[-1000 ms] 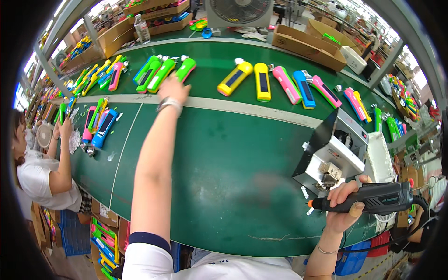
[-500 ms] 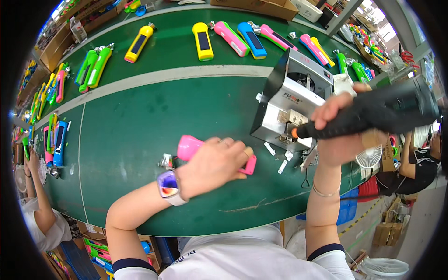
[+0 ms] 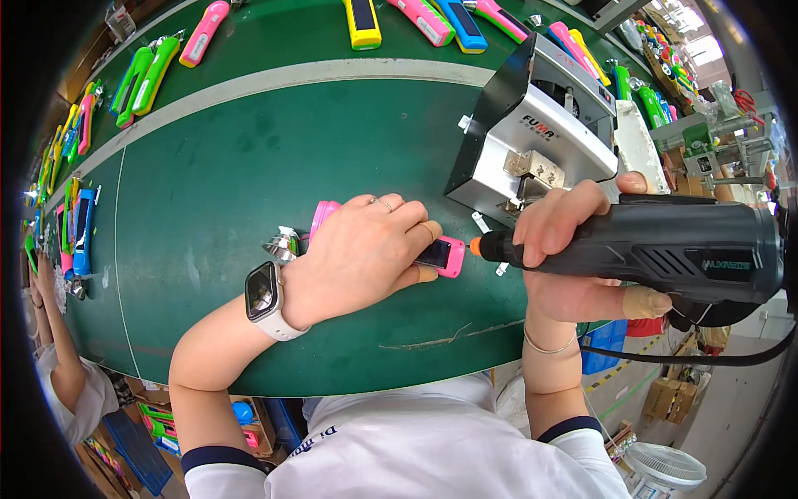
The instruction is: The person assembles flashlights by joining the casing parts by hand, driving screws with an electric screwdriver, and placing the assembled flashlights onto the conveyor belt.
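My left hand [image 3: 357, 254] is wrapped over a pink flashlight [image 3: 451, 258] lying on the green table. Part of its dark panel shows past my fingers; most of its body is hidden. In my right hand [image 3: 561, 258] is a black electric screwdriver [image 3: 690, 249], held level and pointing left. Its orange tip [image 3: 475, 247] is just right of the flashlight's end, with a small gap between them. A shiny reflector cup [image 3: 283, 243] sits beside my left wrist. The silver and black screw feeder [image 3: 532, 125] stands beyond my right hand.
Flashlights in several colours, such as a yellow one [image 3: 363, 25] and a green one [image 3: 155, 76], lie along the table's far side. Small white parts [image 3: 480, 222] are by the feeder. A black cord [image 3: 682, 358] hangs on the right. Another person's arm [image 3: 62, 349] is at the left.
The screwdriver in my right hand has moved from the feeder's outlet to the flashlight's end. My left hand's flashlight now shows its panel. At the back left, a pink flashlight lies where a yellow one was.
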Demonstrator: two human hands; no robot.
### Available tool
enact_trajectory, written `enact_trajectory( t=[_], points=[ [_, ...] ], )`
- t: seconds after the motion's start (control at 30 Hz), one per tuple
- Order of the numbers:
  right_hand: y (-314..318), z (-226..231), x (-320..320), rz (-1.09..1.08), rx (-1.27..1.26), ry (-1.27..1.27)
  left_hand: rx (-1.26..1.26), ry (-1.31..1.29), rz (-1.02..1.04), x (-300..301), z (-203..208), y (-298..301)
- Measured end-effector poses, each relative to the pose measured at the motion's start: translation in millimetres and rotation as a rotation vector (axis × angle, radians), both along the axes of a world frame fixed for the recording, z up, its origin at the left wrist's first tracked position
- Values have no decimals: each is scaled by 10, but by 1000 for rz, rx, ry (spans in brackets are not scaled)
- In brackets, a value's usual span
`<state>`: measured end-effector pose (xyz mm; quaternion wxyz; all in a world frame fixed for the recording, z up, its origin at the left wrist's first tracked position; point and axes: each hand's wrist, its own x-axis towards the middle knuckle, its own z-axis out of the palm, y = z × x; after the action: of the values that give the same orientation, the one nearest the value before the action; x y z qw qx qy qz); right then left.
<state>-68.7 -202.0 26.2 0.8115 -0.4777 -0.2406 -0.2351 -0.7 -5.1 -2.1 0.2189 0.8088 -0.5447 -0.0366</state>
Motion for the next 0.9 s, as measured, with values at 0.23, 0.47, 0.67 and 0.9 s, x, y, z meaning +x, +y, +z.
enact_trajectory(
  t=[0.23, 0.47, 0.67, 0.9],
  points=[
    [14, -26, 10, -21, -129, -16, -8, 14, 7, -2, -19, -3],
    [38, 108, -26, -171, -114, -12, -63, -2, 7, 8, -13, -19],
    [16, 252, -108, -88, -113, -67, -346, -44, -91, -23, -94, -248],
    [-249, 496, -17, -330, -271, -221, -714, -241, 35, 353, 466, -822]
  ],
)
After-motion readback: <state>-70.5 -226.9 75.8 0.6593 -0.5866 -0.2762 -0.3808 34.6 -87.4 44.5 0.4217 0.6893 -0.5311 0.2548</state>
